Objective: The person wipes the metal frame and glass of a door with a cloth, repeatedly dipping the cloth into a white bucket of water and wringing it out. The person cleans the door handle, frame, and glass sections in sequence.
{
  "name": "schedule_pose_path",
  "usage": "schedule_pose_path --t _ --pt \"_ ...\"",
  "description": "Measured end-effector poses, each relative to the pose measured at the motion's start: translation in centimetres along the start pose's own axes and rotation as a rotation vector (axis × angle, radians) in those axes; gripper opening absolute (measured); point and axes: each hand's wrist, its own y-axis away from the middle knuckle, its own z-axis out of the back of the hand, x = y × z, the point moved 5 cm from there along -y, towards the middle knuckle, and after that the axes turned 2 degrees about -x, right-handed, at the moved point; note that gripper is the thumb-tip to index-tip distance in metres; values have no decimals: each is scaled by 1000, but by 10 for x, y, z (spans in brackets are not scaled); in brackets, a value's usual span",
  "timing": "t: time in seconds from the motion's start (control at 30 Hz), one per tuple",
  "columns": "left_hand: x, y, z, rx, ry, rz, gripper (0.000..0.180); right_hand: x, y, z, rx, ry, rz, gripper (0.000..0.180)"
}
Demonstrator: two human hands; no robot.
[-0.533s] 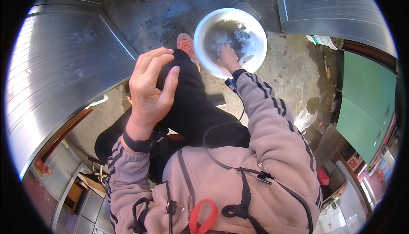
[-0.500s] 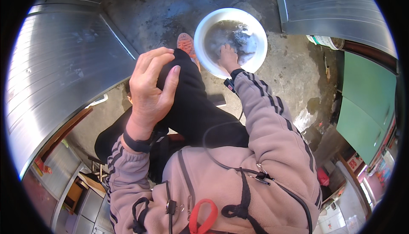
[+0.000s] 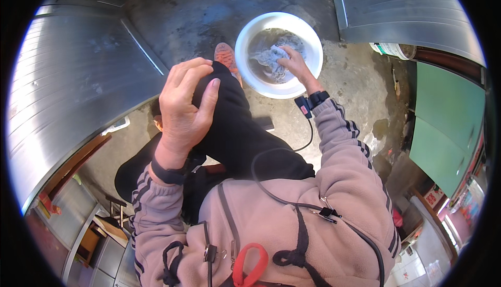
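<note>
A round white basin (image 3: 242,52) of murky water stands on the floor in front of me. In it, my right hand (image 3: 294,63) grips a wet, light grey-blue cloth (image 3: 270,60), bunched up and partly out of the water. What the cloth is exactly cannot be made out. My left hand (image 3: 185,107) is raised over my left knee with its fingers bent loosely, thumb apart, and nothing in it. A dark band circles each wrist, and a cable runs from the right one to my jacket.
My shoe (image 3: 225,57) stands just left of the basin on the stained concrete floor (image 3: 360,83). Metal panels (image 3: 88,73) rise at the left and far right. A white bucket (image 3: 394,50) lies by the right wall, near a green cabinet (image 3: 446,125).
My right hand has come up out of the water toward the basin's right side, lifting the cloth into sight. My left hand has stayed in place.
</note>
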Motion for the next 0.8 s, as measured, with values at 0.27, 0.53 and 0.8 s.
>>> schedule_pose_path --t 0.27,0.53,0.8 --pt "-2 0 -3 8 6 -5 19 -72 -15 -54 -35 708 -186 58" --pt "-15 13 12 -15 -24 -3 16 -16 0 -9 84 140 -332 41" --pt "-94 25 9 186 -337 -139 33 98 125 87 145 -227 -1 41"
